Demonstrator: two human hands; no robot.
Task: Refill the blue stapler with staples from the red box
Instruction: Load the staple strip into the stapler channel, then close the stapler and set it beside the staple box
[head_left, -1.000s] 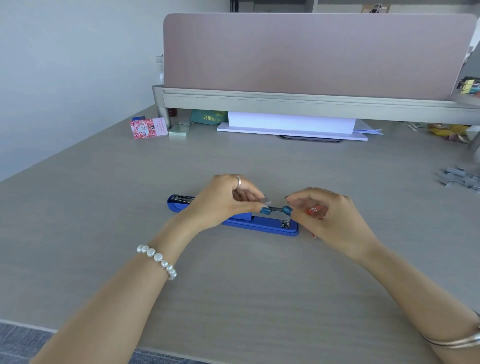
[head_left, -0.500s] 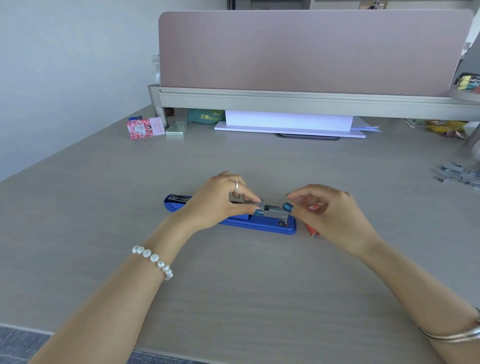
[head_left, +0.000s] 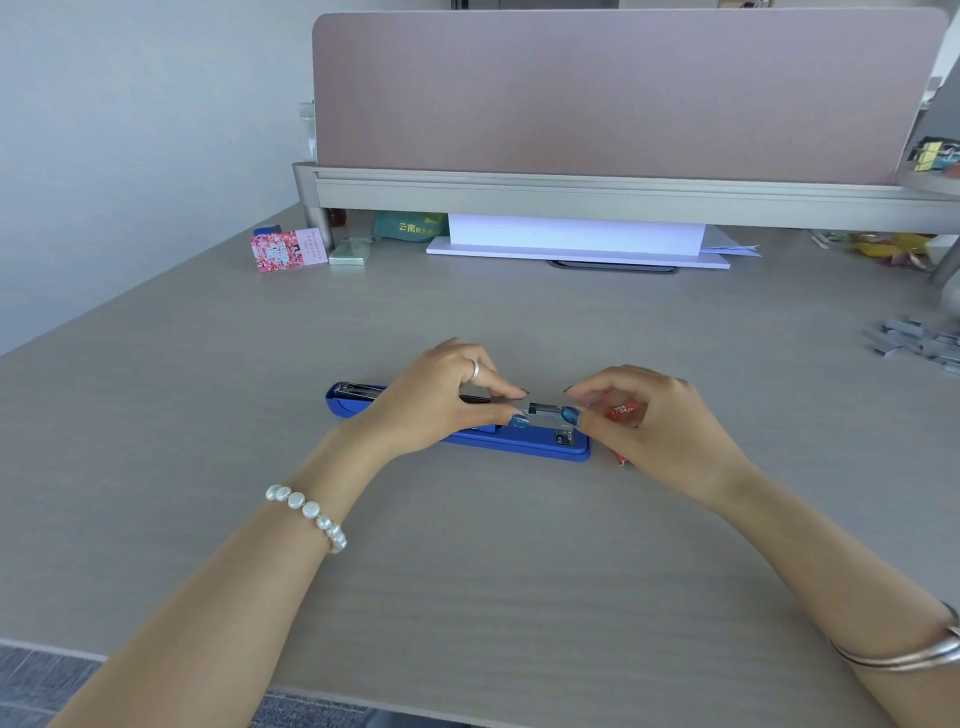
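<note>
Head view shows one long blue plastic stapler (head_left: 511, 441) lying open on the grey surface (head_left: 467, 545). Left hand (head_left: 441, 400) and right hand (head_left: 654, 415) each pinch its metal staple strip (head_left: 543, 409); one red box (head_left: 623, 413) lies under the right hand.

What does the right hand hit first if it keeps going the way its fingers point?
The right hand points left along the blue stapler. First in line is the small metal piece at its fingertips, likely already touched. Just past it are the left hand's fingertips. Depth between them is unclear.
</note>
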